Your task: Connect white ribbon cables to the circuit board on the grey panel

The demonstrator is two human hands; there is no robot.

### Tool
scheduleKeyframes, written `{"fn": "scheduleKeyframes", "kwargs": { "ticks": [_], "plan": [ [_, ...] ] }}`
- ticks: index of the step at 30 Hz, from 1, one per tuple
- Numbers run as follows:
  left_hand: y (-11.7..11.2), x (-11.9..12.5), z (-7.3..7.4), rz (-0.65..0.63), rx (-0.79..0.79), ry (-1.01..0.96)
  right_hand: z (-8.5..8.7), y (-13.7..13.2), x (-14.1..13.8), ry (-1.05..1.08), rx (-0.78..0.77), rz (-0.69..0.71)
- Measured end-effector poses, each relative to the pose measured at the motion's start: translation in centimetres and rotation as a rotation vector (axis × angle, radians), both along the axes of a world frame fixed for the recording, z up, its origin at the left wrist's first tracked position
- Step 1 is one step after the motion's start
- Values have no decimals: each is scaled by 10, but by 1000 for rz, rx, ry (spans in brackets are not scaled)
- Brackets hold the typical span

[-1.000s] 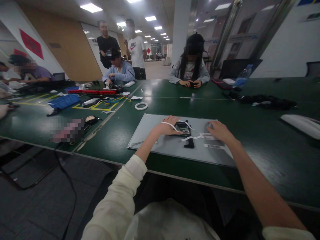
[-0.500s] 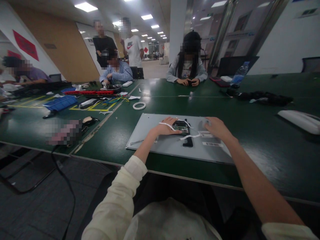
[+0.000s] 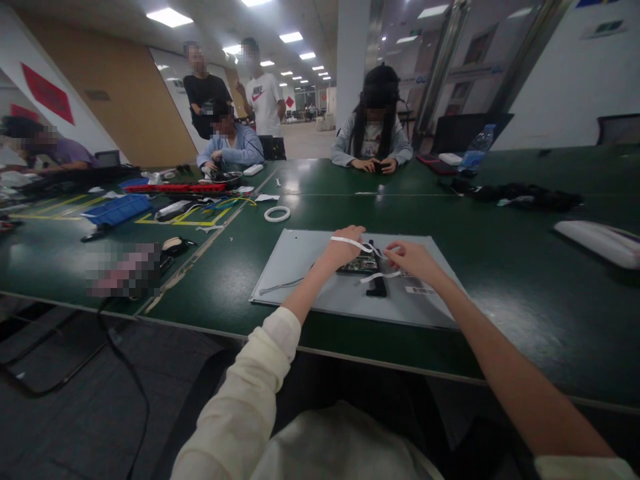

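Note:
A flat grey panel (image 3: 295, 260) lies on the table in front of me, with a green circuit board (image 3: 367, 264) and a black bracket (image 3: 377, 285) on it. My left hand (image 3: 346, 249) is bent over the board's left side; its fingertips are mostly hidden. Across the back of that hand runs a white ribbon cable (image 3: 350, 241), whose free end reaches toward my right hand (image 3: 413, 260). There, thumb and forefinger are pinched together at the cable's end. A second white strip (image 3: 383, 275) crosses the bracket. At the panel's left lies a thin grey cable (image 3: 280, 287).
A roll of white tape (image 3: 277, 214) lies beyond the panel. Leftward are a blue tray (image 3: 116, 209), a wrench (image 3: 210, 229) and loose wires. A white case (image 3: 597, 244) and a water bottle (image 3: 477, 148) stand to the right. Other people sit across the table.
My left hand has lifted from lying flat and moved forward and right. My right hand has moved left from the panel's labels to the ribbon cable's end.

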State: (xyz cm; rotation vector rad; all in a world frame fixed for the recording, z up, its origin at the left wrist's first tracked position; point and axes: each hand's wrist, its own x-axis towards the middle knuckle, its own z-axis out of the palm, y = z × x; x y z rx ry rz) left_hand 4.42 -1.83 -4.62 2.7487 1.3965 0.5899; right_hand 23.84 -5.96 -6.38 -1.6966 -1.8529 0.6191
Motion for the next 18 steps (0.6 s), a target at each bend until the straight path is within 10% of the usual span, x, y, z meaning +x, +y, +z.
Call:
{"fn": "scheduleKeyframes", "kwargs": {
  "ticks": [18],
  "plan": [
    [6, 6, -26, 55, 28, 68, 8, 0, -8, 315, 17, -147]
  ]
}}
